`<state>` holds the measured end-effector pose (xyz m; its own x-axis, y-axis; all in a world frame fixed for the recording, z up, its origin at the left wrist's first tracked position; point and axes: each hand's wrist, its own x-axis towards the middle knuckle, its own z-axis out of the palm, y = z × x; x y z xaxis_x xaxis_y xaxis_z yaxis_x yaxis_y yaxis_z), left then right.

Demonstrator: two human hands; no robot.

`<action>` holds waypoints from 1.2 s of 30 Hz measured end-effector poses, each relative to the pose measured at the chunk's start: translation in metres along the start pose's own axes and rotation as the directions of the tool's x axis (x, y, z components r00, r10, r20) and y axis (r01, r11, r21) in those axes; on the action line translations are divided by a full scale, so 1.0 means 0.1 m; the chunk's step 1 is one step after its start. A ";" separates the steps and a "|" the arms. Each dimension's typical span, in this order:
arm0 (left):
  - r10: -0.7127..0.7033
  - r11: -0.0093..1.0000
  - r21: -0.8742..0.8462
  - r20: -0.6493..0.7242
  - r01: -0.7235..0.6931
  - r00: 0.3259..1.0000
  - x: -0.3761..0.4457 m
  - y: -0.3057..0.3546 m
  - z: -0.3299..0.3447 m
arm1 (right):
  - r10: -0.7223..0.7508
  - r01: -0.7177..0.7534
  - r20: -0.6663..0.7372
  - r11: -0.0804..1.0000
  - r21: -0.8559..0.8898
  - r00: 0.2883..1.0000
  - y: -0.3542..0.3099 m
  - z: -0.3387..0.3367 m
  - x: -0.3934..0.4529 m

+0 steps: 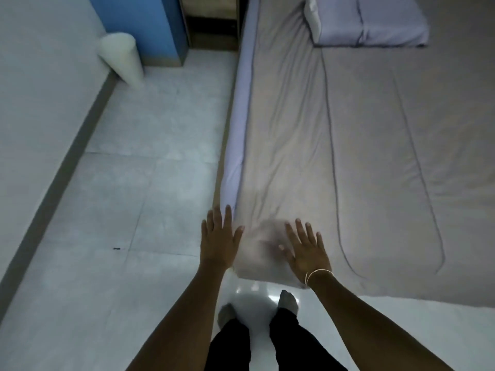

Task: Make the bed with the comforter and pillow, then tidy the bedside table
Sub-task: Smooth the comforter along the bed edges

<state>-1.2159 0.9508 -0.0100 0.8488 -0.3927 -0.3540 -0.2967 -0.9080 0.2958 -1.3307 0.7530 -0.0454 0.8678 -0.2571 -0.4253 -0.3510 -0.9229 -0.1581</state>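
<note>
Comforter [308, 145] runs lengthwise away toward the pillow [375, 25], its near corner under the flat, spread right hand [305, 250]; left hand [218, 236], also spread, hovers beside it.

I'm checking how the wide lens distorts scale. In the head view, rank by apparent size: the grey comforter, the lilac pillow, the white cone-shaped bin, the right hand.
1. Grey comforter, by far.
2. Lilac pillow.
3. White cone-shaped bin and the right hand look about alike; the hand is much nearer the camera, so I won't rank them.
</note>
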 end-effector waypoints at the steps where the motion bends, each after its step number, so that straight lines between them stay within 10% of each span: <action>1: 0.017 1.000 -0.005 -0.026 -0.017 1.000 -0.02 0.02 -0.24 | -0.005 0.005 -0.035 1.000 -0.008 0.999 -0.12 -0.19 -0.01; 12: 0.173 0.981 0.124 -0.198 -0.150 0.965 0.03 -0.56 -1.90 | -0.013 0.042 -0.295 0.995 0.092 0.955 -1.27 -1.60 0.42; 36: 0.387 0.911 0.198 -0.107 -0.362 0.916 3.63 -1.29 -4.02 | 0.177 -0.133 -0.214 0.969 0.208 0.961 -2.41 -3.11 3.73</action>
<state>-0.6931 0.9839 0.1803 0.7094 -0.6954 -0.1147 -0.6641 -0.7140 0.2217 -0.8130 0.7900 0.1110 0.8467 -0.4720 -0.2458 -0.5283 -0.8008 -0.2821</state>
